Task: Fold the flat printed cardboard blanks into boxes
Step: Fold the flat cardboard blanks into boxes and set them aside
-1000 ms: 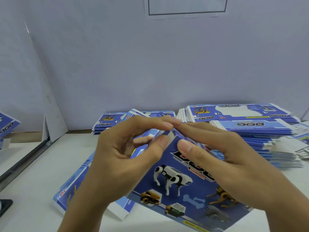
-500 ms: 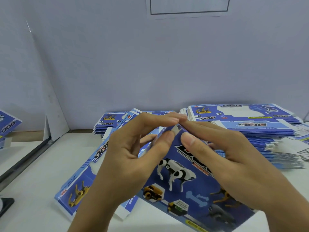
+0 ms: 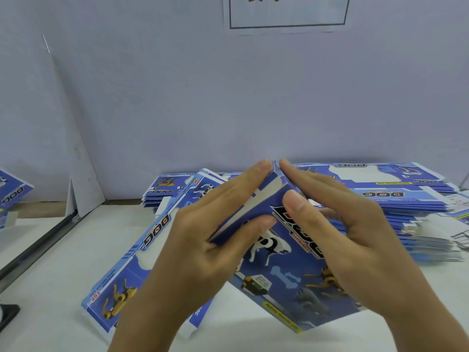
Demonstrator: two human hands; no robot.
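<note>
So since half a second ago the box (image 3: 286, 252) has been tipped up more, its top corner now peaking between both sets of fingertips instead of tucked under them. Left hand (image 3: 203, 250) grips the left flap, thumb underneath and straight fingers on top; right hand (image 3: 355, 237) presses the printed face with its thumb, fingers laid along the far edge. The box sits dead center on the white table (image 3: 50, 262), its lower corner resting near 5 o'clock. Open tabletop runs from 7 to 9 o'clock. One flat blank (image 3: 132, 262) lies just left, partly under the left wrist. Stacks of blanks crowd 11 o'clock (image 3: 165, 189) and 2 o'clock (image 3: 406, 194), close behind the fingers. A white wall (image 3: 228, 97) closes off 12 o'clock.
</note>
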